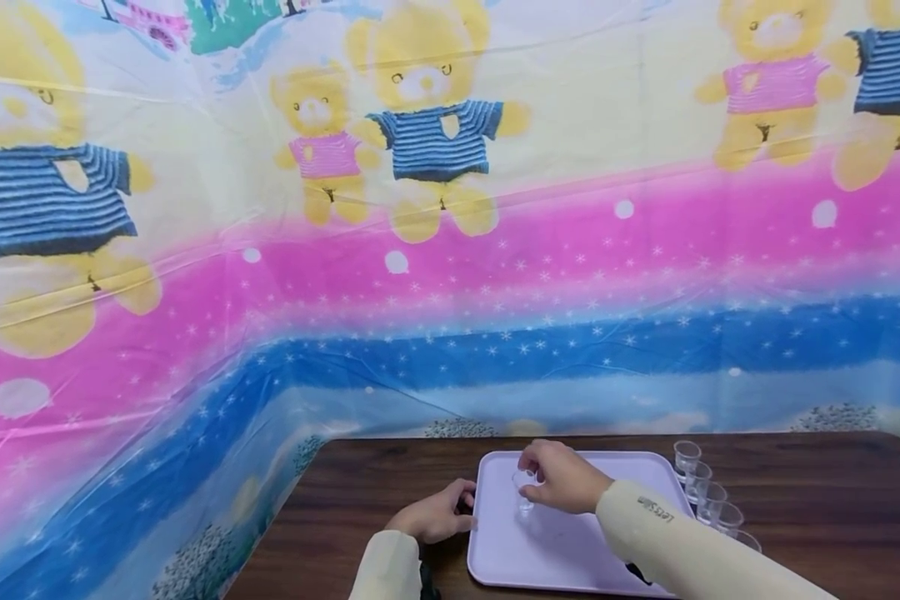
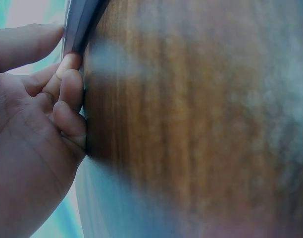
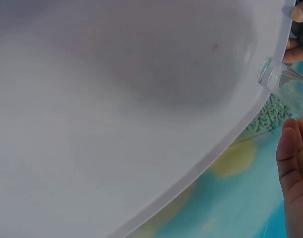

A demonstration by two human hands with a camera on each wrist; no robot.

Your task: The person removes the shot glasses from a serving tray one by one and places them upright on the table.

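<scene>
My right hand (image 1: pixel 566 477) pinches a small clear cup (image 1: pixel 523 481) over the left part of a pale lilac tray (image 1: pixel 570 550). In the right wrist view the cup (image 3: pixel 287 82) shows at the right edge, its end close over the tray surface, with my right fingers (image 3: pixel 292 153) beside it. My left hand (image 1: pixel 437 512) is at the tray's left edge. Seen from the left wrist, the thumb and curled fingers of the left hand (image 2: pixel 37 109) hold the tray rim (image 2: pixel 79 25) from either side.
Several more clear cups (image 1: pixel 712 500) stand in a row along the tray's right side on the dark wooden table (image 1: pixel 330 508). A patterned cloth (image 1: pixel 570 275) with bears hangs behind the table and down its left side.
</scene>
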